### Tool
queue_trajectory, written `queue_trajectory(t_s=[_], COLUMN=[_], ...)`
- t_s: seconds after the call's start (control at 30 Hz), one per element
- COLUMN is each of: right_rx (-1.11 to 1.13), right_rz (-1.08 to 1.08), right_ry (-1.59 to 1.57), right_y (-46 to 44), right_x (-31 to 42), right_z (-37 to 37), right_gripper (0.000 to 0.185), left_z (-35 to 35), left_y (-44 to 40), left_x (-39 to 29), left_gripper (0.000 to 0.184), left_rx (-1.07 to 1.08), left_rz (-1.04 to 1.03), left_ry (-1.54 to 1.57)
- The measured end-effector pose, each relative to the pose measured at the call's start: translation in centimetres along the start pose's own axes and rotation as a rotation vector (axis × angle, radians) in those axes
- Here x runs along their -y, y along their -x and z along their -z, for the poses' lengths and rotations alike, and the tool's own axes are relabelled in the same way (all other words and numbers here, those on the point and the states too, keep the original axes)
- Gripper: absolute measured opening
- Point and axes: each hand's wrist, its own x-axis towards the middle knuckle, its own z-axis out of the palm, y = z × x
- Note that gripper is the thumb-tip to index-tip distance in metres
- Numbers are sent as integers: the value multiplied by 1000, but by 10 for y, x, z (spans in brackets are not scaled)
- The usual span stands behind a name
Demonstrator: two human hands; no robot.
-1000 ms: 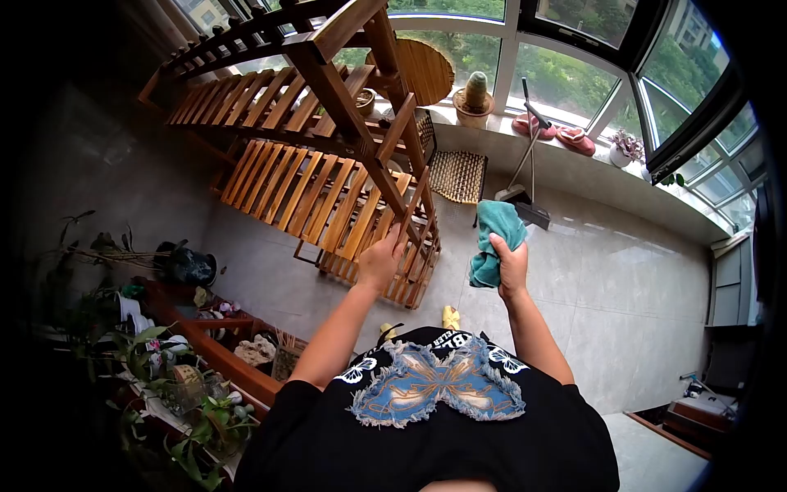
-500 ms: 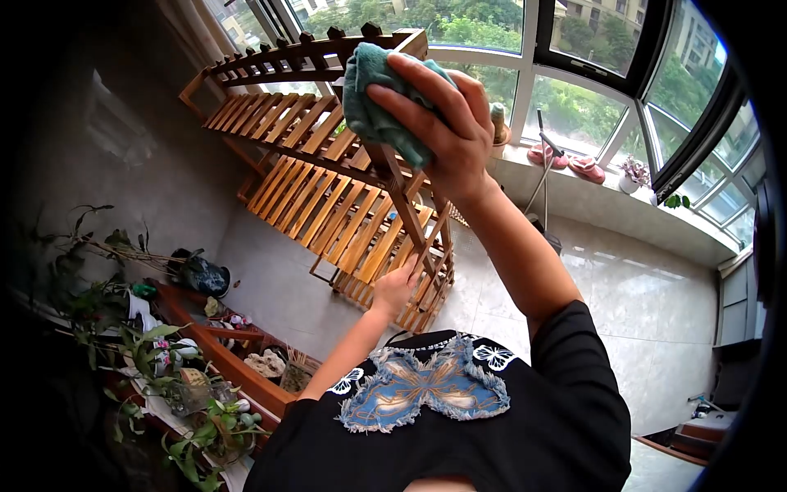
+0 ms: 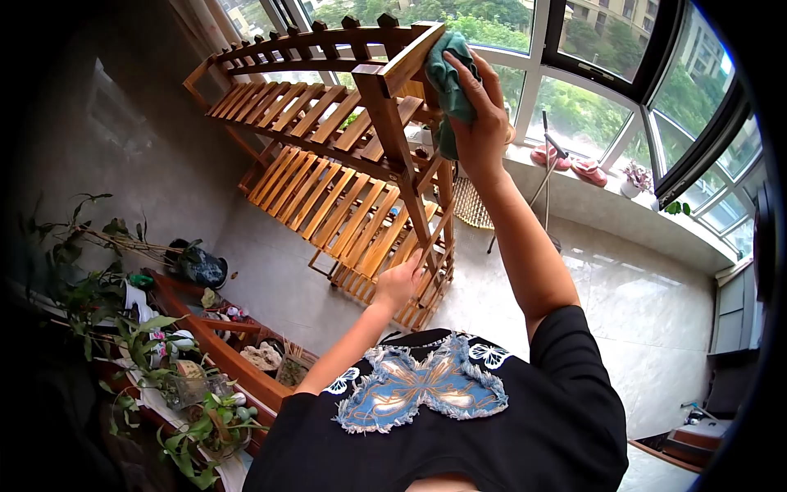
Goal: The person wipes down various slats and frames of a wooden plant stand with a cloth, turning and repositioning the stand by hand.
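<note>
A slatted wooden shelf rack (image 3: 382, 123) stands in front of me, with two wide tiers and a smaller one low down. My right hand (image 3: 482, 111) is raised to its top right end and presses a green cloth (image 3: 452, 78) against the outer side of the top end bar. The fingers are bent over the cloth. Lower down, my left hand (image 3: 399, 280) grips the end frame of the rack beside the lower slats; its fingertips are partly hidden behind the wood.
Potted plants (image 3: 205, 426) and a reddish wooden stand (image 3: 238, 369) are at the lower left. Pink slippers (image 3: 589, 170) and a potted plant (image 3: 635, 179) sit on the windowsill. An open window (image 3: 697, 123) juts in at right. A woven seat (image 3: 472, 203) is behind the rack.
My right hand has carried the green cloth from low on the right up to the rack's top, then rightward to the end bar's outer side. My left hand stays on the rack's frame.
</note>
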Motion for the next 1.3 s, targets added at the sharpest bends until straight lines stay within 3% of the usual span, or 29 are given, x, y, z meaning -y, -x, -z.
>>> queue_trajectory(t_s=[0.07, 0.17, 0.27, 0.43, 0.6, 0.63, 0.7, 0.83, 1.03, 1.1, 1.17, 1.3], right_rx=[12, -108, -70, 76, 274, 275, 300, 247, 237, 292, 275, -77], right_rz=[-98, 108, 419, 572, 422, 418, 207, 75, 16, 35, -88, -177], right_ry=[-32, -75, 52, 390, 392, 395, 298, 202, 257, 412, 417, -32], right_y=[8, -12, -35, 4, 54, 64, 81, 113, 145, 142, 136, 83], right_x=[-3, 40, 73, 68, 64, 63, 60, 59, 24, 11, -5, -22], right_z=[11, 20, 23, -1, 16, 19, 26, 31, 39, 43, 51, 51], right_gripper=[52, 49, 46, 44, 46, 46, 46, 47, 48, 51, 53, 51], left_z=[-1, -1, -3, 3, 0, -1, -1, 0, -3, -2, 1, 0], left_y=[-1, -2, 0, 0, -1, -1, -1, -1, -2, -1, -2, -2], left_x=[-3, 0, -5, -3, -2, -1, -4, -8, -3, 1, -2, -4], left_gripper=[45, 44, 44, 44, 45, 46, 45, 45, 45, 46, 46, 46], left_rx=[-32, -56, -53, -23, -39, -38, -50, -16, -38, -28, 1, 24], left_rz=[-7, -19, -18, 3, -2, 0, -9, 18, -12, -8, 14, 22], left_ry=[-15, -37, -43, -20, 2, 0, -5, -15, -11, -17, -52, -67])
